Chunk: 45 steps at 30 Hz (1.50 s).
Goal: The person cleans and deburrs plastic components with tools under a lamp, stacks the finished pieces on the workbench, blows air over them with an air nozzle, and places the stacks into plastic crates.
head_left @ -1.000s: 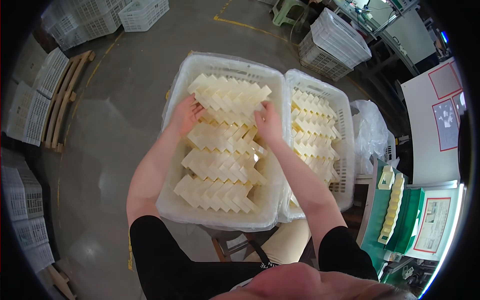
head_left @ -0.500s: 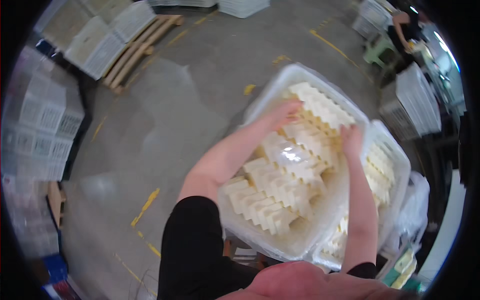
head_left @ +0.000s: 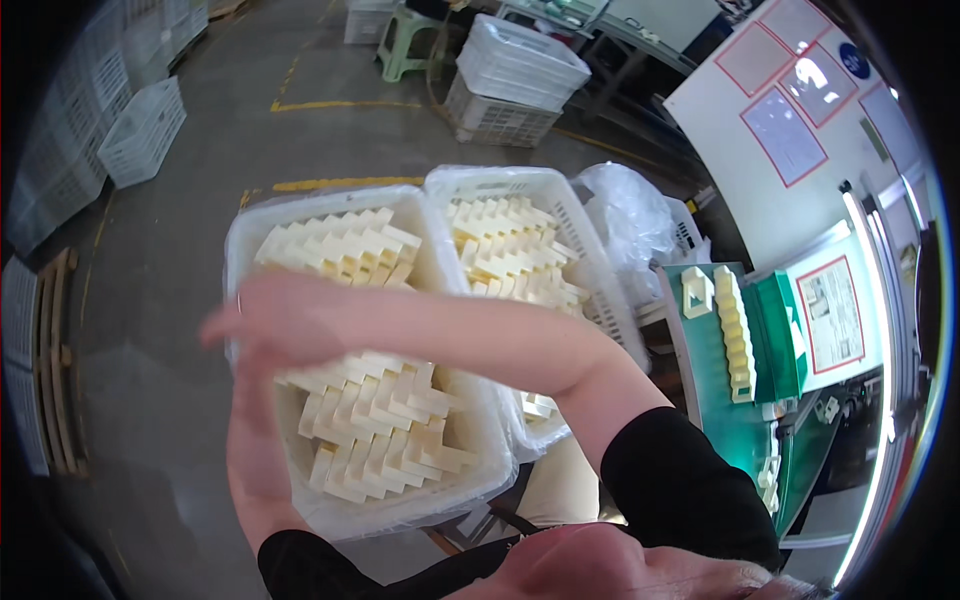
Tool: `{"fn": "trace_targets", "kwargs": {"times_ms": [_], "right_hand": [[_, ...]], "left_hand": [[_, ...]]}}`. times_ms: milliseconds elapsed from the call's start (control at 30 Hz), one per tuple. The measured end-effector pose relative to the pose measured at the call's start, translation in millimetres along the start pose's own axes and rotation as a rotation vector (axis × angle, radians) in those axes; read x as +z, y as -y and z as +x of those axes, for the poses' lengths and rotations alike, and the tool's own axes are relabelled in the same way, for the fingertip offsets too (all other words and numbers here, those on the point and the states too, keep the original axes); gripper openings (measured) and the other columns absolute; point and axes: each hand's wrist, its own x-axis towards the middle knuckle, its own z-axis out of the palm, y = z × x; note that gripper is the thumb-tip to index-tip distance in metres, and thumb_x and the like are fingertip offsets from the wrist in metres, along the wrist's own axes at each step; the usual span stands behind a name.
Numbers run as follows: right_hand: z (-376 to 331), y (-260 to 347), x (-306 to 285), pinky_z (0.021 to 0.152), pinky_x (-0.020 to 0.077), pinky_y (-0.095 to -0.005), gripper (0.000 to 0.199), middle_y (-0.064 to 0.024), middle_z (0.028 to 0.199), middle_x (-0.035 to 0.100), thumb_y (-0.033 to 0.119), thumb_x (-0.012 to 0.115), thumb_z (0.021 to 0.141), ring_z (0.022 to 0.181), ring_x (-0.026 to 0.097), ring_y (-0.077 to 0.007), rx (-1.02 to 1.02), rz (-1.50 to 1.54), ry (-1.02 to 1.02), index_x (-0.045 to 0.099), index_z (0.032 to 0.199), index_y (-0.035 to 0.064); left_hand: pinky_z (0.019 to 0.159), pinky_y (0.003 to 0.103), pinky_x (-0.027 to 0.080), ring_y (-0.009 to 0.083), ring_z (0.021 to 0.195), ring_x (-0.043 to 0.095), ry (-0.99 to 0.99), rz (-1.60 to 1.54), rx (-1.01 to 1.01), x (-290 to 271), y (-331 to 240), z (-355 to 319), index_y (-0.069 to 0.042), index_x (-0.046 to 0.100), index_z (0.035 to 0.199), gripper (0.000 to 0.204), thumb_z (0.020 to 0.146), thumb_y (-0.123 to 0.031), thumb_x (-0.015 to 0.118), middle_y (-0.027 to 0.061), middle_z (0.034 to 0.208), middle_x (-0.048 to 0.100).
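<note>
My right arm reaches across the left white crate [head_left: 470, 490], and my right hand [head_left: 280, 318] hangs over its left rim. Motion smears its fingers, which point to the left. Just below it is my left hand [head_left: 254, 378], mostly hidden behind the right one, with its forearm rising along the crate's left side. The hands overlap, and I cannot make out anything held. Under them, the plastic-lined crate carries rows of cream angular plastic parts [head_left: 375, 425]. More such rows [head_left: 510, 240] lie in the second white crate [head_left: 590, 250], touching the first on its right.
A green-topped workbench [head_left: 700, 340] at the right carries a row of joined cream pieces [head_left: 735, 335] and a green bin [head_left: 778, 330]. Clear plastic bags [head_left: 630, 215] bulge beside the second crate. Stacked crates [head_left: 520, 65] and a green stool [head_left: 405, 45] stand farther back.
My view has turned right, bringing the workbench into sight. My hands have left the parts inside the crate and come together over its left rim, the right arm now crossing the crate.
</note>
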Motion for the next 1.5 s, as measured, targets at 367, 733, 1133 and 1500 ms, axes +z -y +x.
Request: {"fn": "trace_targets", "kwargs": {"times_ms": [367,733,1133,1500], "right_hand": [[-411.7,54.3,-2.7,0.087,0.0483,-0.0421,0.026,-0.0071,0.103,0.065,0.028,0.064,0.087,0.096,0.06,-0.0287,0.84,-0.485,0.061,0.065,0.108,0.0119],[-617.1,244.4,33.7,0.095,0.045,-0.0396,0.035,-0.0116,0.119,0.058,0.014,0.066,0.082,0.112,0.053,-0.0328,1.468,-0.73,-0.552,0.058,0.115,0.0067],[-660.8,262.6,84.7,0.095,0.0441,-0.0411,0.025,-0.0132,0.116,0.058,0.01,0.062,0.083,0.11,0.053,-0.0333,1.332,-0.759,-0.865,0.061,0.107,0.0043],[-668.7,258.3,84.9,0.091,0.0445,-0.0404,0.027,-0.0122,0.112,0.06,0.005,0.065,0.079,0.107,0.055,-0.0321,1.116,-0.747,-0.9,0.062,0.105,0.0049]], "left_hand": [[0.104,0.04,0.038,0.0303,0.125,0.047,-0.169,0.909,0.198,24.3,-11.5,-38.9,-0.001,0.045,0.135,0.054,0.087,-0.018,0.065,0.0186,0.13,0.052],[0.106,0.046,0.036,0.0393,0.126,0.041,-0.24,1.478,0.615,55.2,1.2,-66.2,0.0,0.047,0.128,0.054,0.079,-0.008,0.069,0.024,0.133,0.044],[0.107,0.036,0.037,0.0214,0.122,0.052,1.065,0.589,0.556,462.7,-115.9,-295.9,-0.003,0.059,0.118,0.031,0.087,-0.002,0.057,0.0096,0.124,0.059],[0.101,0.037,0.036,0.0247,0.115,0.049,2.038,-0.482,-0.301,598.3,-165.5,-537.4,0.004,0.052,0.115,0.041,0.099,-0.034,0.048,0.0149,0.119,0.053]]}}
